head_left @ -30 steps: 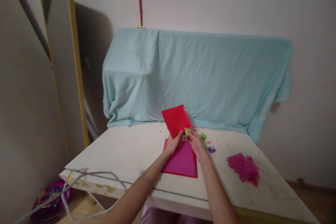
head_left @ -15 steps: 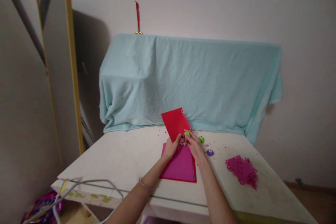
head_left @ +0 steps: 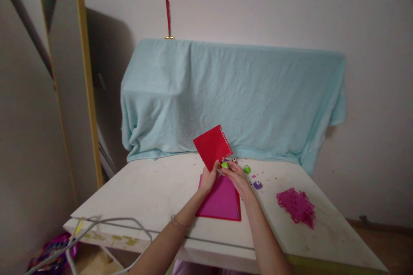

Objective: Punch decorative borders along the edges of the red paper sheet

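Note:
My left hand (head_left: 210, 178) pinches the lower corner of a red sheet of paper (head_left: 211, 145), which is held up and tilted above the table. Small punched holes run along its right edge. My right hand (head_left: 236, 175) is closed around a small green craft punch (head_left: 225, 165) beside the sheet's lower right edge. Under both hands lies a magenta sheet (head_left: 219, 201) on top of red paper. Another green punch (head_left: 247, 169) and a purple punch (head_left: 257, 185) stand just right of my right hand, among tiny red and pink paper bits.
Punched magenta paper scraps (head_left: 297, 207) lie in a heap on the right of the white table (head_left: 155, 193). A light blue cloth (head_left: 232, 99) drapes behind it. A grey cable (head_left: 109, 222) loops over the front left edge; a tall mirror (head_left: 69, 86) leans at left.
The red sheet has shifted slightly left and up. My right hand has brought the green punch left and a little lower, and more holes show along the sheet's lower right edge.

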A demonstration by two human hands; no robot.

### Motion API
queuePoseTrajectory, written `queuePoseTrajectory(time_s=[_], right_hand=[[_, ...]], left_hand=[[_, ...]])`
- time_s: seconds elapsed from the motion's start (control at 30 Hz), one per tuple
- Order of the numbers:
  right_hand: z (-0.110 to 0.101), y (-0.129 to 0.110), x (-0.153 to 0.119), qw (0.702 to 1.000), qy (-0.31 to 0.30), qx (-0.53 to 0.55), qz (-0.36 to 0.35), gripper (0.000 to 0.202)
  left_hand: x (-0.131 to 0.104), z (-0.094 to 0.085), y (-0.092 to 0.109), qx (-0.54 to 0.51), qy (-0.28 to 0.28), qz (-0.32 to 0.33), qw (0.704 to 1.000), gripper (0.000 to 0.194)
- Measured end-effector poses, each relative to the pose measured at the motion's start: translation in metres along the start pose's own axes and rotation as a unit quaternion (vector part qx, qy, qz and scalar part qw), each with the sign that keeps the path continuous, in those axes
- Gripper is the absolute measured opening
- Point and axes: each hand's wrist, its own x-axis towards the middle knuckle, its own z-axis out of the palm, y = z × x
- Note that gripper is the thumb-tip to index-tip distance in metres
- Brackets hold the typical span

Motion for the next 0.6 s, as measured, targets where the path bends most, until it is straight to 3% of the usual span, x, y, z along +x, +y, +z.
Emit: queuePoseTrajectory(time_s=[0.2, 0.6], right_hand=[[0.0040, -0.0005, -0.0012, 1.000, 0.004, 0.015, 0.008, 0.037], [0.0058, -0.0041, -0.0035, 0.999, -0.010, 0.043, 0.013, 0.034]], left_hand=[[-0.0039, 0.0007, 0.0078, -0.002, -0.019, -0.029, 0.999, 0.046], [-0.0015, 0.0023, 0.0008, -0.056, -0.018, -0.034, 0.998, 0.044]])
